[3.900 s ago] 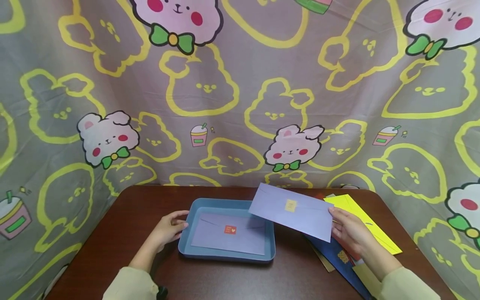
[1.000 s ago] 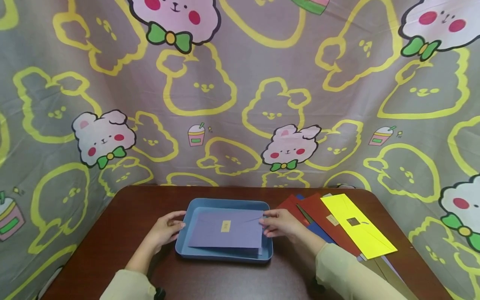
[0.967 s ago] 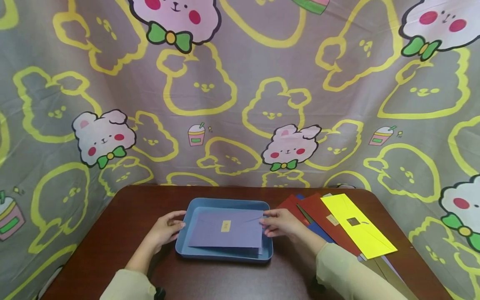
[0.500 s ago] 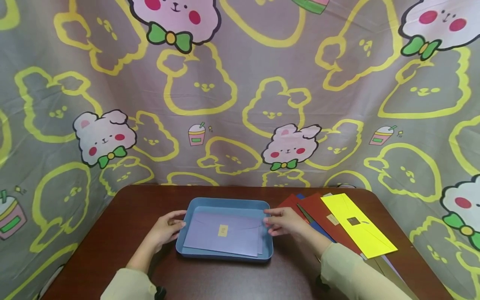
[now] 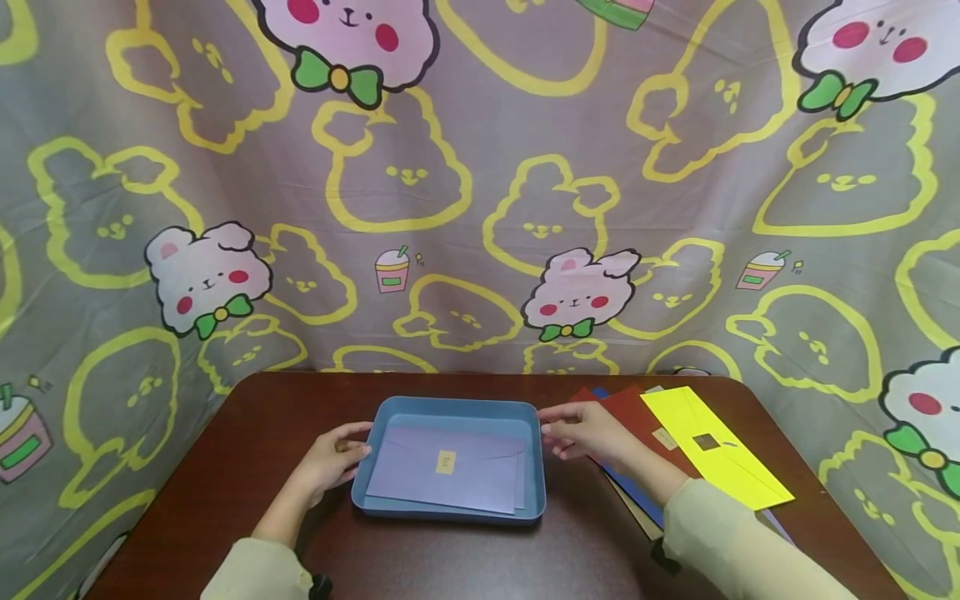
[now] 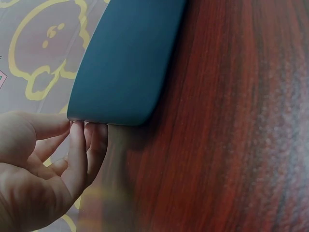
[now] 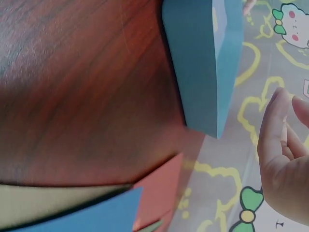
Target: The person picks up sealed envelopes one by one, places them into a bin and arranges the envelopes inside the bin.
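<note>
Cartoon-print cloth (image 5: 480,192) behind table (image 5: 225,467)

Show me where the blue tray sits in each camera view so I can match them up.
Head: blue tray at centre on the table, purple envelopes inside, a hand at each end.
Left wrist: its dark blue outer wall fills the upper left, left hand fingertips touching its lower edge.
Right wrist: its wall and corner at top centre, right hand apart from it, lower right.
Shared landmark: the reddish-brown table.
</note>
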`<action>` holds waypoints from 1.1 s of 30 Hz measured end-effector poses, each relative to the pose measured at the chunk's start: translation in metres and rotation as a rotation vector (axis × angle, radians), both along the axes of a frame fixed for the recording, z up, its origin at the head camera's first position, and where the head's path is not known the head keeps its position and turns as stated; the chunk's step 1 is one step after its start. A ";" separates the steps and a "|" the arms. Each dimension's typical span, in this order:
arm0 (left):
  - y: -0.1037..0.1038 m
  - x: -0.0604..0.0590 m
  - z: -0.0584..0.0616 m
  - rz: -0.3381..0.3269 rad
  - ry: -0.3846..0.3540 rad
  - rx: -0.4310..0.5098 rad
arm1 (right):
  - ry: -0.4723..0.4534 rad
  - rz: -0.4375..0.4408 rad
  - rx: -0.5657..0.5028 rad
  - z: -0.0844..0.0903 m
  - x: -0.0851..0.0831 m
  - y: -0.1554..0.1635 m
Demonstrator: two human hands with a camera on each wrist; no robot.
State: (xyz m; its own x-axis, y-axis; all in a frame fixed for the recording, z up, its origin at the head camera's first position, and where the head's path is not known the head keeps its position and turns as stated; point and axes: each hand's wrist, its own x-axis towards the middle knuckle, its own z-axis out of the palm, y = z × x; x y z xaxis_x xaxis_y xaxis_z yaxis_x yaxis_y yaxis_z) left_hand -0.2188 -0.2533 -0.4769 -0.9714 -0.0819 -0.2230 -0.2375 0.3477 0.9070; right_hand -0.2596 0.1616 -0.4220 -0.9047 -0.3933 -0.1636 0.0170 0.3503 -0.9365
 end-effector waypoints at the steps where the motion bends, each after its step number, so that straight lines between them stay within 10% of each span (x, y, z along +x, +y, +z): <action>1: 0.000 0.000 0.000 0.000 0.000 -0.001 | 0.009 -0.008 0.008 0.001 0.000 0.001; 33: -0.001 0.001 0.000 0.001 0.005 0.017 | 0.195 -0.180 0.217 0.017 0.010 0.109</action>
State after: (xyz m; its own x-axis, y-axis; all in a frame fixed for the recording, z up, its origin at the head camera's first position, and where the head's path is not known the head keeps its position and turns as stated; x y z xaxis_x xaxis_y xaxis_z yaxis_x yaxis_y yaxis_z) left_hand -0.2177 -0.2543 -0.4771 -0.9724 -0.0788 -0.2195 -0.2332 0.3320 0.9140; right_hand -0.2501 0.2707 -0.4048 -0.9790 -0.1991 -0.0436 -0.0748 0.5498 -0.8320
